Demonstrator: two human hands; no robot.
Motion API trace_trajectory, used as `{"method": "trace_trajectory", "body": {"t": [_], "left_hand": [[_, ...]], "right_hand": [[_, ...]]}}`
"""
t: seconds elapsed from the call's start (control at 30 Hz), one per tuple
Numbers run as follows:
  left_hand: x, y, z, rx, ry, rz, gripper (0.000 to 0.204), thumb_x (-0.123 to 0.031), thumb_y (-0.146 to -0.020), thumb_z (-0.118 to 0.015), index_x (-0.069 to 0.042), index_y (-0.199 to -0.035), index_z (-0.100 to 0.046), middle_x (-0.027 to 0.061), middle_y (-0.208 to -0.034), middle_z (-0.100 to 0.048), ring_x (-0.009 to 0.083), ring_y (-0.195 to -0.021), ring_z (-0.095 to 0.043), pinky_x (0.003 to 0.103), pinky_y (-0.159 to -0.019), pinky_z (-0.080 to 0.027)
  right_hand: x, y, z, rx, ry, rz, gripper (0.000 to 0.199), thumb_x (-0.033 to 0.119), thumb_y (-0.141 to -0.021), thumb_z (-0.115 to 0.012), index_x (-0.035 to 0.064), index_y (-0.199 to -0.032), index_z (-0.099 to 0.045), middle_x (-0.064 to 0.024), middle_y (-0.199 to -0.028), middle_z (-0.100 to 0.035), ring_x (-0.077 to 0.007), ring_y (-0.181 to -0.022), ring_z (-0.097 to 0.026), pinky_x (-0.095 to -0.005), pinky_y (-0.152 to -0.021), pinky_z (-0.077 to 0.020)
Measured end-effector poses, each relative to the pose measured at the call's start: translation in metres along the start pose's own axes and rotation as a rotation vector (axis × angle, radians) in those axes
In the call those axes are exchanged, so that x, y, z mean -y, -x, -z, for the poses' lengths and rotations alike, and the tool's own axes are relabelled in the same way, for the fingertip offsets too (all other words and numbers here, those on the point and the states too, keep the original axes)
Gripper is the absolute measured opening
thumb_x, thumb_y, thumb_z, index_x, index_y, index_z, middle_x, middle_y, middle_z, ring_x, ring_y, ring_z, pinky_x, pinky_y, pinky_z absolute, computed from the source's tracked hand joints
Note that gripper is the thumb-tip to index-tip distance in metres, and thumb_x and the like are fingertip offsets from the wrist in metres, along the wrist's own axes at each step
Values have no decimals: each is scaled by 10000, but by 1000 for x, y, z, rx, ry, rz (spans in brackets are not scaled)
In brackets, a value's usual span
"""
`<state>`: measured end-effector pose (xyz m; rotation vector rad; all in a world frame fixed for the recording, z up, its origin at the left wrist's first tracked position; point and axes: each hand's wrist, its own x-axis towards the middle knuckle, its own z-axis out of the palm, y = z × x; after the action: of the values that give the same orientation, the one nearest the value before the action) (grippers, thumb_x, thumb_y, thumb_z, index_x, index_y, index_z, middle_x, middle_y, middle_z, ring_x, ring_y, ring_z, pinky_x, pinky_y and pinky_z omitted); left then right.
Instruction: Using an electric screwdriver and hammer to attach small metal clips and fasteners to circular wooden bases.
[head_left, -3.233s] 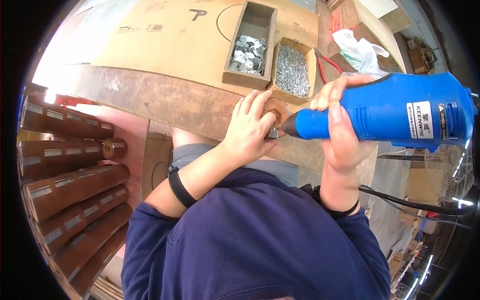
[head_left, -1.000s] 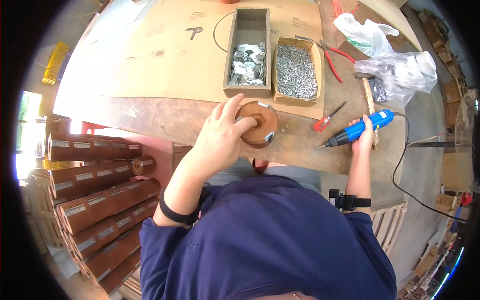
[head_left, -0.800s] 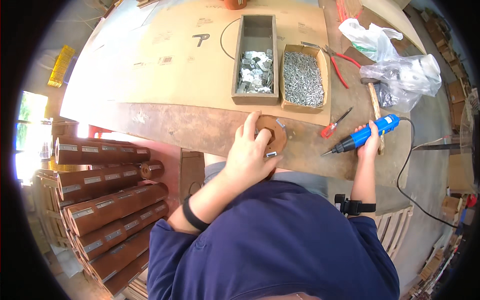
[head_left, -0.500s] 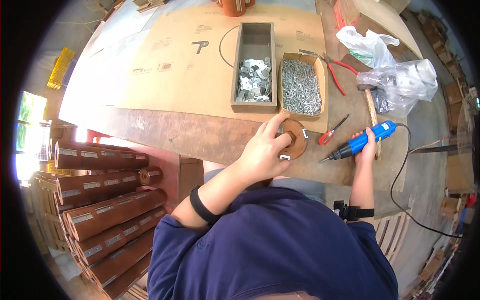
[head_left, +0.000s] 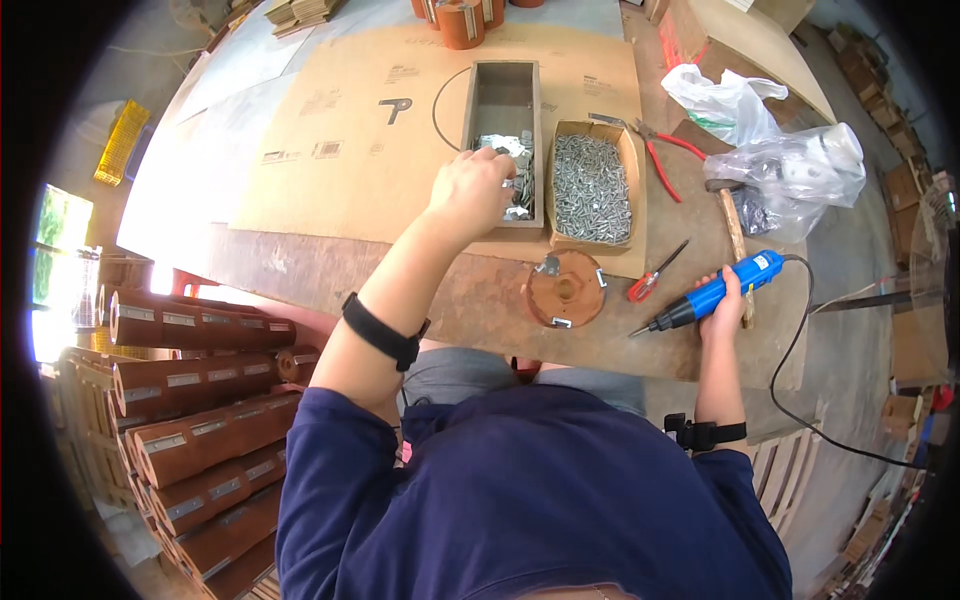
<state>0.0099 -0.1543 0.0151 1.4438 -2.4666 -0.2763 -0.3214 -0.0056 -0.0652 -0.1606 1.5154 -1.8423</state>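
Observation:
My left hand [head_left: 472, 200] reaches into the long grey box [head_left: 508, 75], fingers curled down among small metal clips [head_left: 520, 150]; the fingertips are partly hidden, so what they pinch cannot be made out. My right hand [head_left: 722, 308] is wrapped round a blue electric screwdriver [head_left: 705, 297], its bit pointing left just above the table. Between the hands lies a round brown disc [head_left: 585, 297] with a hole in its centre. Metal clips sit at its right and near edges, and a grey metal piece [head_left: 548, 265] at its far left edge.
A cardboard box of screws [head_left: 592, 190] stands beside the grey box. A red-handled screwdriver [head_left: 645, 288], pliers [head_left: 665, 165], a hammer [head_left: 733, 220] and plastic bags [head_left: 800, 165] lie to the right. Brown cylinders [head_left: 215, 430] are stacked at left; others [head_left: 460, 25] stand at the far edge.
My left hand has left the brown disc and moved up and left into the grey box. A grey metal piece now shows on the disc's far left edge. My right hand still holds the electric screwdriver.

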Motion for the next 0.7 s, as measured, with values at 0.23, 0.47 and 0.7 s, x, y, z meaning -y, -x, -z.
{"method": "trace_trajectory", "body": {"t": [0.23, 0.47, 0.7], "left_hand": [[3, -15, -13, 211, -189, 3, 132, -200, -685, -626, -161, -811, -625, 43, -871, -597, 193, -884, -555, 374, -800, -348], [4, -10, -12, 97, -82, -2, 84, -169, -708, -600, -125, -778, -583, 52, -760, -606, 227, -798, -577, 371, -754, -365], [-41, 36, 30, -247, 174, -288, 94, -97, -670, -625, -77, -735, -559, 76, -616, -540, 259, -617, -530, 331, -649, -417]], "right_hand": [[-2, -1, 1, 11, -19, 9, 268, 217, -733, -643, 44, -870, -490, -65, -735, -519, -198, -666, -551, -363, -633, -493], [-2, 0, 2, 11, -34, 16, 265, 202, -732, -644, 33, -858, -484, -73, -725, -523, -204, -645, -561, -371, -608, -499], [-5, -5, 8, 39, -55, 35, 258, 191, -741, -638, 26, -862, -481, -77, -725, -525, -204, -635, -563, -365, -598, -504]]}}
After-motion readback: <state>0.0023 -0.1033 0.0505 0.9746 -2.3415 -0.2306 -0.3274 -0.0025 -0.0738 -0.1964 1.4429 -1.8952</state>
